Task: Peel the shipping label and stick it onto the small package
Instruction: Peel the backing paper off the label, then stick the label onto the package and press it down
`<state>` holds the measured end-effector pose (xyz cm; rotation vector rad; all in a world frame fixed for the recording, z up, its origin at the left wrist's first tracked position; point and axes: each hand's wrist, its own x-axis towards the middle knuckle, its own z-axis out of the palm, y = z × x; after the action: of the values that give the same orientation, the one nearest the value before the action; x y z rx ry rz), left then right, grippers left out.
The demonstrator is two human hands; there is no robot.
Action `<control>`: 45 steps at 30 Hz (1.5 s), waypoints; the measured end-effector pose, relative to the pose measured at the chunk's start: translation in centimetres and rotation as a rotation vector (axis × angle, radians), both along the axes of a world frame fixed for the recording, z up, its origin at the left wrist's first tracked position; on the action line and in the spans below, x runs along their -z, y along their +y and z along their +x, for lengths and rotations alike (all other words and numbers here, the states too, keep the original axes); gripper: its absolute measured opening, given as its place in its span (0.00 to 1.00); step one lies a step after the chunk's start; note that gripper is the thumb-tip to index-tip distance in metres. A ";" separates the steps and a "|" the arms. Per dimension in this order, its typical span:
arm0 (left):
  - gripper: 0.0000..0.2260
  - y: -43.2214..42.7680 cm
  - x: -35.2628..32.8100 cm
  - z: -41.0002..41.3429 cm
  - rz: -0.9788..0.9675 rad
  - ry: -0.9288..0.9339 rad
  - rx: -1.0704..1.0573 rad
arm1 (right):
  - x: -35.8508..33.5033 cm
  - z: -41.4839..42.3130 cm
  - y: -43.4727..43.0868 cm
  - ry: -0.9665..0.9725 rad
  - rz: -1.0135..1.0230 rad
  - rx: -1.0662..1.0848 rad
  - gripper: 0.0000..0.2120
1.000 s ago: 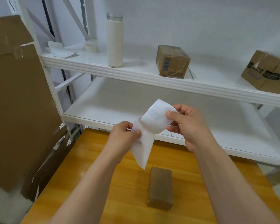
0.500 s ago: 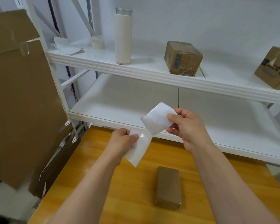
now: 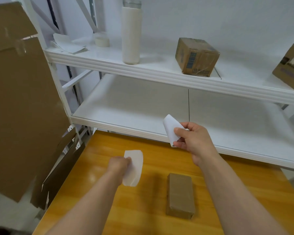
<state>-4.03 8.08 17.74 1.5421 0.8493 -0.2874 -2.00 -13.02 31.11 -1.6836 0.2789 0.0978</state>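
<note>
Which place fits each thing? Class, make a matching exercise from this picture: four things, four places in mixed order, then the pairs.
Things:
1 small brown wrapped package
2 tall white cylindrical bottle
3 curled white paper piece
4 flat white paper sheet

Places:
A held by the right hand
B on the yellow wooden table
C on the upper white shelf
D held by the left hand

Pairs: 1-B, 2-C, 3-A, 4-D

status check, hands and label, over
Left hand pinching flat white sheet. Right hand pinching curled white sheet, the two sheets apart. Small package unlabelled on table, path to it clear.
</note>
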 end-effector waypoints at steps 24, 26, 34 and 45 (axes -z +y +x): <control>0.03 -3.6 -11.4 1.5 -0.084 -0.543 0.377 | -0.8 -0.8 -2.7 -0.047 -0.298 -0.202 0.04; 0.04 -4.2 -12.7 1.6 -0.054 -0.564 0.437 | -1.3 -1.0 -3.0 -0.115 -0.396 -0.239 0.04; 0.07 -6.7 -13.9 1.5 -0.011 -0.553 0.499 | -2.7 -1.8 -4.4 -0.313 -0.710 -0.355 0.06; 0.18 -8.4 -13.9 1.3 0.016 -0.565 0.555 | -3.8 -2.7 -6.2 -0.398 -0.815 -0.428 0.06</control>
<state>-2.77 -0.34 31.65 1.7330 -0.0270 -0.2222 -4.73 -19.23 34.88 -2.4993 -0.4058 -0.0452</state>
